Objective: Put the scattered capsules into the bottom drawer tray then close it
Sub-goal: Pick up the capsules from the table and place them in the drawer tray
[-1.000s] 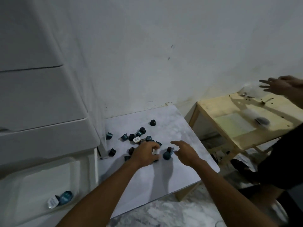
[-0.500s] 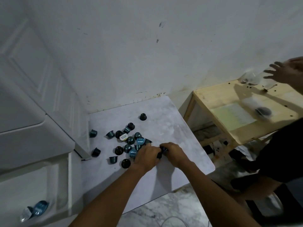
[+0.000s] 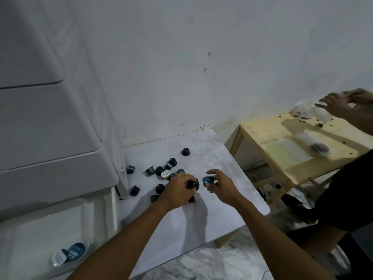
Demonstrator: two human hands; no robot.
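Left hand (image 3: 179, 190), at frame centre, is curled around dark capsules, one visible at its fingertips. Right hand (image 3: 221, 185), just beside it, pinches a blue-topped capsule (image 3: 207, 181) between thumb and fingers. Both hands are above the grey table (image 3: 232, 172). The scattered capsules (image 3: 161, 172) lie in a loose cluster up and left of the hands; one black capsule (image 3: 185, 151) stands apart, nearer the wall. The table surface below and right of the hands, out to its rounded lower-right corner, is bare. At lower left, the open bottom drawer tray (image 3: 40, 239) of the white cabinet (image 3: 50, 128) contains two capsules (image 3: 69, 253) near its front. At right, another person's hands (image 3: 343, 106) handle a clear bag above a wooden table (image 3: 266, 130).
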